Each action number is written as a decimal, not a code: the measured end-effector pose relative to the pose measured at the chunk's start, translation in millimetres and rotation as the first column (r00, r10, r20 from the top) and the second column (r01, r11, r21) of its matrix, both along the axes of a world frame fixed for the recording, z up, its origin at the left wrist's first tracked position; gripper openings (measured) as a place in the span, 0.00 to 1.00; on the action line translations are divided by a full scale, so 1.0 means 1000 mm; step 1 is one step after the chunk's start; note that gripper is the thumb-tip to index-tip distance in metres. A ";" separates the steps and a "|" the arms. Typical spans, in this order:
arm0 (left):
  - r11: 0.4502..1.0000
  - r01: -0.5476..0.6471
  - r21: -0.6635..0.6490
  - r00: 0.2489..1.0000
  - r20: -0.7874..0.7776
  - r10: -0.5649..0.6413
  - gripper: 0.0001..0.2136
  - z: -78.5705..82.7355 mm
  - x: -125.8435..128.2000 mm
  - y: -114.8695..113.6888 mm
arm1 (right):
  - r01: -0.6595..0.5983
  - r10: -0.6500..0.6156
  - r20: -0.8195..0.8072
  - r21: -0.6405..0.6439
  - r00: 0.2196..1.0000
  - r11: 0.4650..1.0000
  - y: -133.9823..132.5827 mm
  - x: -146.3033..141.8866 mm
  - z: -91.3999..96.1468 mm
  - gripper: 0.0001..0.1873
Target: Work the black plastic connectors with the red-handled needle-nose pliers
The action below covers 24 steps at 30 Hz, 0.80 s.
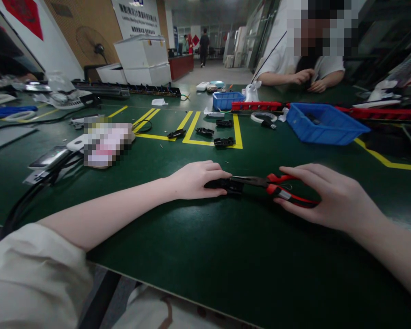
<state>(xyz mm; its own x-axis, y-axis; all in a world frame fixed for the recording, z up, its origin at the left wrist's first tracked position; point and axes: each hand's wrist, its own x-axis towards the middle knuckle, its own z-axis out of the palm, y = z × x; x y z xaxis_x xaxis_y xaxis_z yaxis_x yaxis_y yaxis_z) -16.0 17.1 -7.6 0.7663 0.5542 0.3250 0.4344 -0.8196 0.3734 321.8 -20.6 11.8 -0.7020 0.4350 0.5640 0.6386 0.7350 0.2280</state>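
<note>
Head view: table [192, 249] near edge well apart from left grip [200, 180], right grip [339, 196]; loose parts [224, 142], blue bin [324, 132] beyond. Left pinches black part [237, 188] over table; right holds pliers [272, 184], handles spread, tips at black part.

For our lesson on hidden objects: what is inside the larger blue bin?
Inside the blue bin, at least one dark item shows, too blurred to identify. The near wall covers part of the bin's floor, so anything lying low behind it cannot be seen.

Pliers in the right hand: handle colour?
The pliers' handles are red and black; best seen in the head view.
</note>
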 end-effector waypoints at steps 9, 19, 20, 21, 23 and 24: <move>0.999 0.037 0.015 0.999 0.038 -0.038 0.18 0.000 0.002 0.000 | -0.008 0.007 0.021 0.040 1.000 0.999 -0.002 -0.001 0.006 0.23; 0.991 0.065 0.118 0.998 -0.011 -0.064 0.18 -0.002 0.001 0.001 | 0.020 -0.025 0.061 0.080 0.998 0.997 0.000 -0.002 0.005 0.22; 0.990 0.065 0.126 0.998 -0.013 -0.064 0.17 -0.001 0.001 0.001 | 0.016 -0.021 0.061 0.081 0.998 0.997 0.000 -0.002 0.005 0.21; 0.989 0.065 0.131 0.998 -0.015 -0.064 0.17 -0.001 0.001 0.001 | 0.010 -0.015 0.063 0.079 0.998 0.997 0.000 -0.002 0.005 0.21; 0.989 0.062 0.135 0.998 -0.023 -0.059 0.17 0.001 0.001 0.000 | -0.002 -0.002 0.062 0.068 0.998 0.998 0.000 -0.001 0.005 0.21; 0.989 0.059 0.134 0.998 -0.030 -0.055 0.17 0.002 0.001 0.000 | -0.007 0.004 0.061 0.062 0.998 0.998 0.000 -0.001 0.005 0.21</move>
